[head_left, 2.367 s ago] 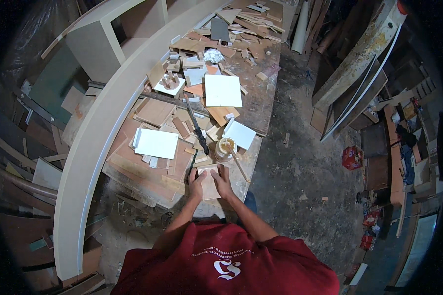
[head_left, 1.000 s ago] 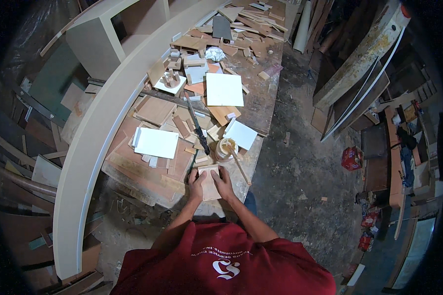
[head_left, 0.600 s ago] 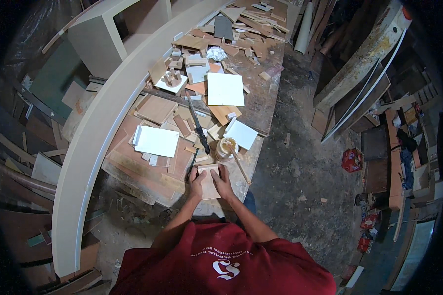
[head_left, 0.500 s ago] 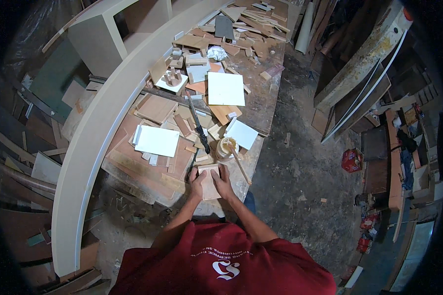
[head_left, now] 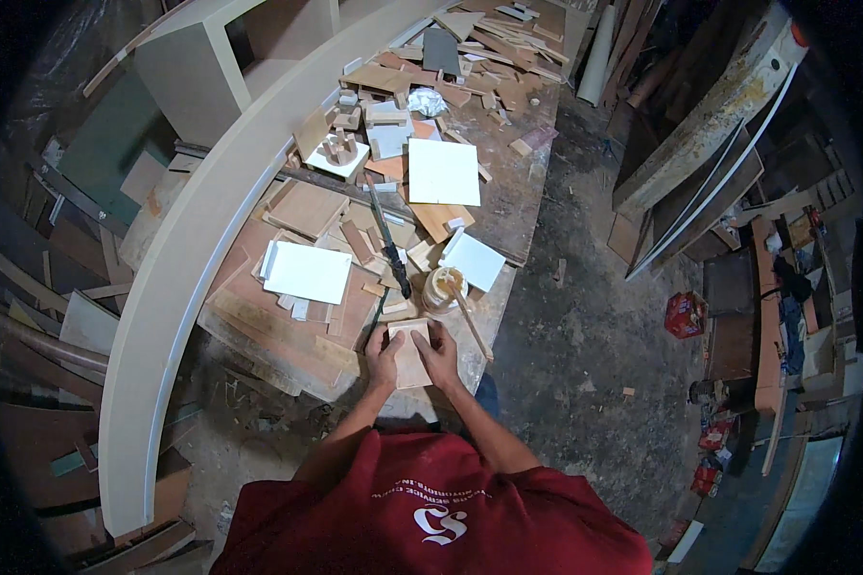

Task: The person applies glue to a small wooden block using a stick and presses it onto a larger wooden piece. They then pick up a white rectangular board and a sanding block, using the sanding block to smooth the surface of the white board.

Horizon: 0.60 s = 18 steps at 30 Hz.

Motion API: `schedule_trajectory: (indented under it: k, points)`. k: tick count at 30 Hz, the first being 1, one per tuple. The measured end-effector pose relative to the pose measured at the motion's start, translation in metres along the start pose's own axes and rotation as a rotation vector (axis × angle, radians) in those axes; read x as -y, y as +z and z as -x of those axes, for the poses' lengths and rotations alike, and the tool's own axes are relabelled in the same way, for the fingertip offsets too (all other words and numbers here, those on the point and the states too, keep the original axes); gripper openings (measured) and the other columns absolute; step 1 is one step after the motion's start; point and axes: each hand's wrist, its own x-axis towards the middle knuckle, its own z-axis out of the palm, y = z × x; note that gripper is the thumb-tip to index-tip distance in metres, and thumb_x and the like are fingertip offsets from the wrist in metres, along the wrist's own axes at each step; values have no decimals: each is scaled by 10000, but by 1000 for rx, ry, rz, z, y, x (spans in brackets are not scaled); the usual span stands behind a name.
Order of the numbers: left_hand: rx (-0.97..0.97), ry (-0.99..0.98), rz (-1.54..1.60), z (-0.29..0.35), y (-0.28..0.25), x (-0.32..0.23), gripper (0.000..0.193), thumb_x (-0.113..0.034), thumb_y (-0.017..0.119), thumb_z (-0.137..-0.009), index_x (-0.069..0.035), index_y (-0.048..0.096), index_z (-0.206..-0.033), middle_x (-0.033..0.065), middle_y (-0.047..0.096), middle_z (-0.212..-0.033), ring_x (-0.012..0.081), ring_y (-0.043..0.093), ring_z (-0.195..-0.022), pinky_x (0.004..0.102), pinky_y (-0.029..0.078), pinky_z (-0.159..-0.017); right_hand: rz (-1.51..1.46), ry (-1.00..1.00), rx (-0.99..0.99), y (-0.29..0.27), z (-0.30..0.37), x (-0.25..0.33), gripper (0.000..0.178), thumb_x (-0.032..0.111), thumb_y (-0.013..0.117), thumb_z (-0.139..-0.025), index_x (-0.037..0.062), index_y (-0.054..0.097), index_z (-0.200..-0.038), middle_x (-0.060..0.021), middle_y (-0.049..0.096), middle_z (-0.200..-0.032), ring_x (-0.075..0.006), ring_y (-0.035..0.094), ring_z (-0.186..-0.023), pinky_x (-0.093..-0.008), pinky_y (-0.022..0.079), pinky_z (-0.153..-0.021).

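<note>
Between my two hands I hold a small pale wooden panel with a thin strip along its far edge, at the near end of the workbench. My left hand grips its left side, thumb on the upper face; my right hand grips the right side in the same way. The fingers under the panel are hidden. Just beyond my right hand stands a glue tub with a wooden stick leaning out over its rim. A dark, long, thin tool lies beyond my left hand.
White boards with strips on their edges lie about the workbench, among offcuts heaped at the far end. A long curved panel runs along the left. To the right, a beam leans over the concrete floor.
The view has shifted very slightly. Both hands keep the same grip on the wooden panel, and nothing else has visibly moved.
</note>
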Motion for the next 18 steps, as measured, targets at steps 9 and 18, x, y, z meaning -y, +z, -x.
schedule_trajectory:
  k: [9,18]
  points:
    - [-4,-55,55,1,2,-6,276,-121,647,-842,-10,569,-1082,52,610,-1005,130,564,-916,259,425,-830,-79,-42,-59,1,0,-6,360,23,643,-864,-43,496,-1186,-80,586,-1104,-121,540,-997,-256,445,-862]
    - [21,-58,-1,2,-1,-5,218,-153,640,-857,-31,585,-1029,7,592,-918,89,527,-834,251,421,-763,-65,31,13,-3,2,3,390,41,626,-879,-60,476,-1225,-98,584,-1138,-133,544,-1026,-270,446,-890]
